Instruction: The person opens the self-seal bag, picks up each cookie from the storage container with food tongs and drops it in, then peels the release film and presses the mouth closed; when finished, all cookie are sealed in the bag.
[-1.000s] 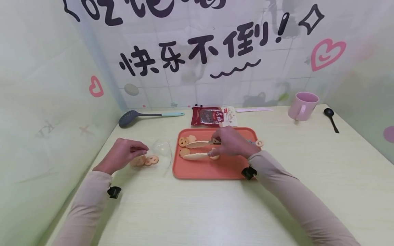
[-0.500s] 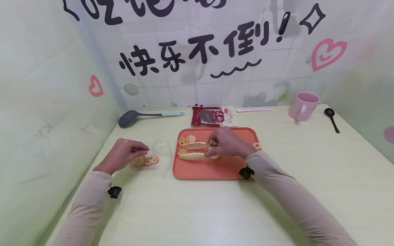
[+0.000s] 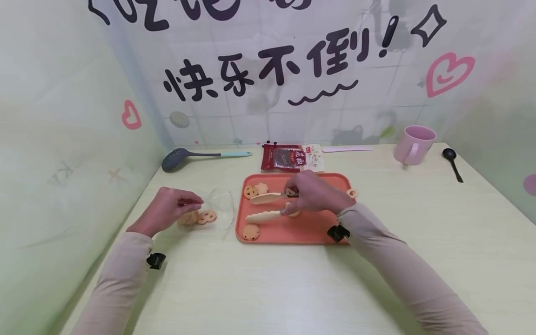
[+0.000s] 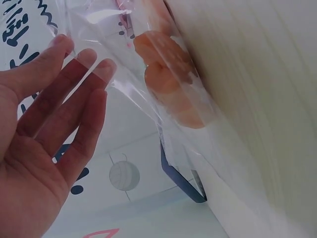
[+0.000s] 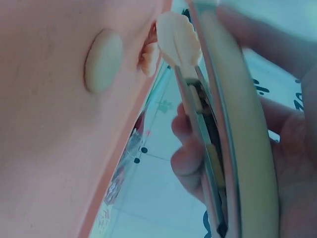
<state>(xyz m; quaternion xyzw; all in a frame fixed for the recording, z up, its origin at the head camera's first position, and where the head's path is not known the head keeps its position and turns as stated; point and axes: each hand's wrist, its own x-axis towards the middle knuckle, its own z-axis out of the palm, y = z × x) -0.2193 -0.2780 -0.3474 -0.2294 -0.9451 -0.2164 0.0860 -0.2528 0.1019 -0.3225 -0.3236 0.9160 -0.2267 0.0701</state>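
My left hand point(image 3: 172, 208) pinches the edge of a clear plastic bag point(image 3: 224, 209), which holds several cookies point(image 3: 206, 217). In the left wrist view the thumb and fingertips meet on the film, with the cookies point(image 4: 171, 74) lower in the bag. My right hand point(image 3: 311, 191) grips tongs point(image 3: 264, 216) with cream tips, spread apart over the orange-red tray point(image 3: 289, 235). A round cookie point(image 3: 251, 232) lies in the tray's front left corner, apart from the tips. A face-patterned cookie point(image 3: 250, 192) and a pale cookie point(image 3: 261, 188) sit at the back left. Another is partly hidden beneath my right hand.
Behind the tray lies a red spice packet point(image 3: 289, 157), with a pink flat stick point(image 3: 347, 149) beside it. A slotted spoon point(image 3: 176, 159) rests back left. A pink mug point(image 3: 412, 146) and a black spoon point(image 3: 452, 163) stand and lie back right.
The round cookie has moved from near the tong tips toward the tray's front left corner. The tongs' tips have spread a little wider. My left hand has barely moved.
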